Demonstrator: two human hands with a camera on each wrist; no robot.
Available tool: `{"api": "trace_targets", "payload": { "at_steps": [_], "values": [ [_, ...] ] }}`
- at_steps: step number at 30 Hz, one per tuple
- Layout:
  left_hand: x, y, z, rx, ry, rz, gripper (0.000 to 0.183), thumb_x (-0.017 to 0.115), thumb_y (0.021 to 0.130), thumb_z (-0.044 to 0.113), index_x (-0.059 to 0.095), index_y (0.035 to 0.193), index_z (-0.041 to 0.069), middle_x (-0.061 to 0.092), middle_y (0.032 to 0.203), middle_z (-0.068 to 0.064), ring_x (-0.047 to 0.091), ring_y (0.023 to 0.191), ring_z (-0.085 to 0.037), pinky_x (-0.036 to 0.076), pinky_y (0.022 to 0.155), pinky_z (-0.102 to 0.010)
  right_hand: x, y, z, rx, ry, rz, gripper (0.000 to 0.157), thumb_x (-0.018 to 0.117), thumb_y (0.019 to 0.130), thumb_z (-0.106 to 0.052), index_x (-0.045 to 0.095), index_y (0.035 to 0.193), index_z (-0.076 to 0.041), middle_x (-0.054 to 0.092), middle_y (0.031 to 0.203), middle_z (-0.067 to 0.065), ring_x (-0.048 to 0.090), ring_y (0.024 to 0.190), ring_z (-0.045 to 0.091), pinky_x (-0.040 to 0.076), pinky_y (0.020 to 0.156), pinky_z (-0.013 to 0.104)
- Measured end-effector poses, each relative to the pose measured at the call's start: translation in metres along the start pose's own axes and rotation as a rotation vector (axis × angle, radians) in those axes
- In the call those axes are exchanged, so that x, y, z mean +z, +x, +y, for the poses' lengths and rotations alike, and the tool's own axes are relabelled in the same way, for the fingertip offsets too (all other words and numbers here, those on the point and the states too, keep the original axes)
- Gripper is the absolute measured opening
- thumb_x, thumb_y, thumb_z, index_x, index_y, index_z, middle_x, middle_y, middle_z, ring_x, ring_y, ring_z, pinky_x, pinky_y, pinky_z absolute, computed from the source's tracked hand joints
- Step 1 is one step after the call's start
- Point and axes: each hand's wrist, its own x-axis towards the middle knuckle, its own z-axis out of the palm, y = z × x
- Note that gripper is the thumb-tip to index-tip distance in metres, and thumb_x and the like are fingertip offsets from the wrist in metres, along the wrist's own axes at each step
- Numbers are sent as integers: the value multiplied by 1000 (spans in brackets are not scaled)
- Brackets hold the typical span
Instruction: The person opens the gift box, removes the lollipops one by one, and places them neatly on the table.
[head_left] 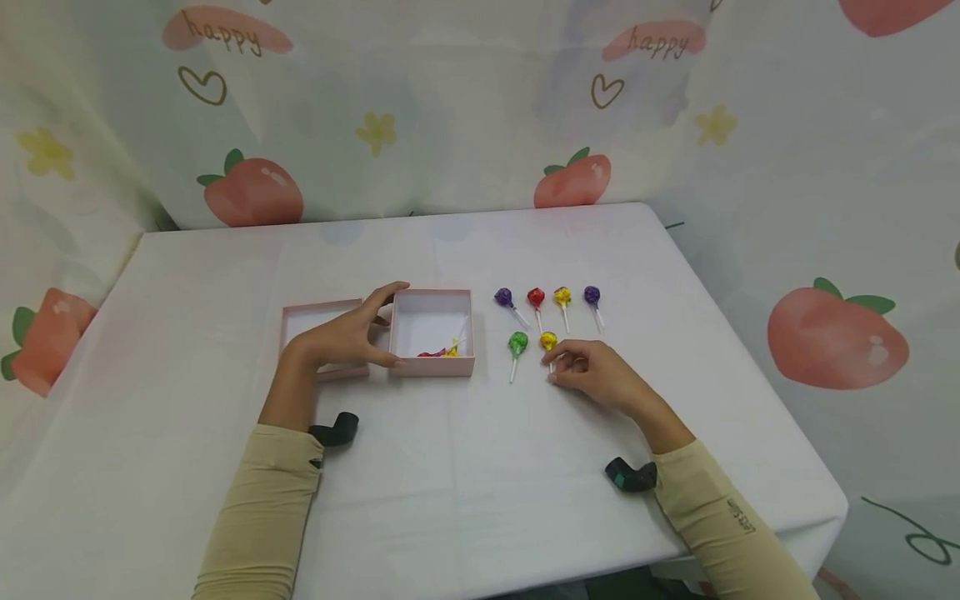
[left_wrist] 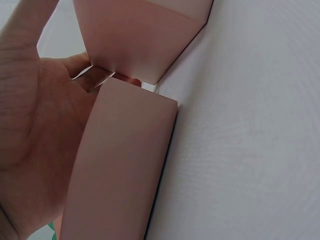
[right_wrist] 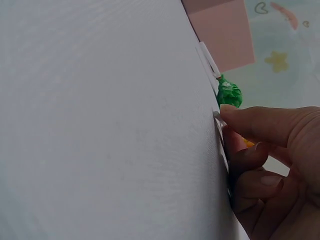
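Note:
My left hand point(head_left: 341, 337) grips the left side of an open pink box point(head_left: 432, 367), thumb at its front corner and fingers at the back corner. Inside the box lie a red lollipop point(head_left: 431, 354) and a yellow one point(head_left: 452, 350). Under that hand is the shallow pink lid point(head_left: 321, 313), partly hidden by it. My right hand point(head_left: 596, 375) pinches the stick of a yellow lollipop point(head_left: 548, 340) at the table surface; in the right wrist view fingers hide most of it. Just left of it lies a green lollipop point(head_left: 517, 343).
Behind the right hand, a row holds a purple lollipop point(head_left: 503, 297), a red one point(head_left: 536, 297), a yellow one point(head_left: 562, 295) and another purple one point(head_left: 592, 295). A white cloth covers the table point(head_left: 450, 483). Printed curtains point(head_left: 465, 108) hang behind and beside it.

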Motion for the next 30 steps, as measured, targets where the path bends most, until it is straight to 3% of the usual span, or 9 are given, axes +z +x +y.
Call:
{"api": "trace_targets", "payload": {
  "at_steps": [7,13,23,30],
  "values": [
    [-1,-1,-2,4,-6,5,121,95,76,30,13,165,26,19,165,-4,43,137,-37,35,110,-59,0,2,-2,1,16,1,20,78,93,-7,75,113,-9,65,94,5,58,83,24,47,72,29],
    [-1,-1,-2,10,-8,1,120,94,76,29,14,165,27,20,165,-4,43,137,-36,36,109,-59,-2,2,-6,-23,-56,51,16,77,93,-9,76,109,-12,64,89,2,57,78,23,46,65,31],
    [-1,0,0,16,-17,-9,119,94,77,27,14,165,26,19,164,-2,44,135,-34,37,108,-57,-6,8,-28,-120,-71,105,19,74,97,-16,76,115,-11,65,91,1,57,78,23,45,64,34],
    [0,1,-2,5,-7,-3,120,95,76,30,13,165,28,18,165,-1,43,136,-34,37,109,-57,-1,19,-48,-189,-25,117,20,72,98,-11,74,117,-8,65,92,3,57,78,24,45,62,31]
  ]
}}
